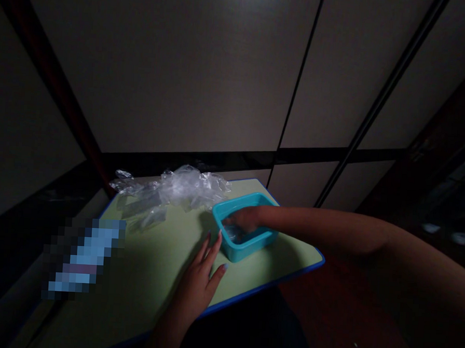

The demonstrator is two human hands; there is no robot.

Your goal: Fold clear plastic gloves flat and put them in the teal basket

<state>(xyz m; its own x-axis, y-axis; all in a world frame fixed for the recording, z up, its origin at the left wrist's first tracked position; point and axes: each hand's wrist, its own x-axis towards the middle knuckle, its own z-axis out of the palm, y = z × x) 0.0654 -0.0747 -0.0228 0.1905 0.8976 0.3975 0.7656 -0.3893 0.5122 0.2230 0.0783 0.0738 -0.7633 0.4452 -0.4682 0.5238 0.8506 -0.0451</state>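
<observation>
A turquoise plastic bin (254, 249) stands on the pale green table, toward its right end. My right hand (245, 219) reaches down inside the bin from the right; it is blurred and its fingers are partly hidden. Clear plastic (234, 233) shows at the bottom of the bin, close under that hand. Beside the bin's left wall, my left hand (204, 274) rests with its fingers stretched out and apart. Its fingertips come up against or very near the bin's lower left corner, and it holds nothing.
Crumpled clear plastic bags (185, 187) lie in a heap along the table's back edge. A pixelated blue item (91, 252) is at the left. The table (165, 274) has a blue edge and stands before tall cabinet doors (183, 78). Reddish floor (338, 304) shows at the lower right.
</observation>
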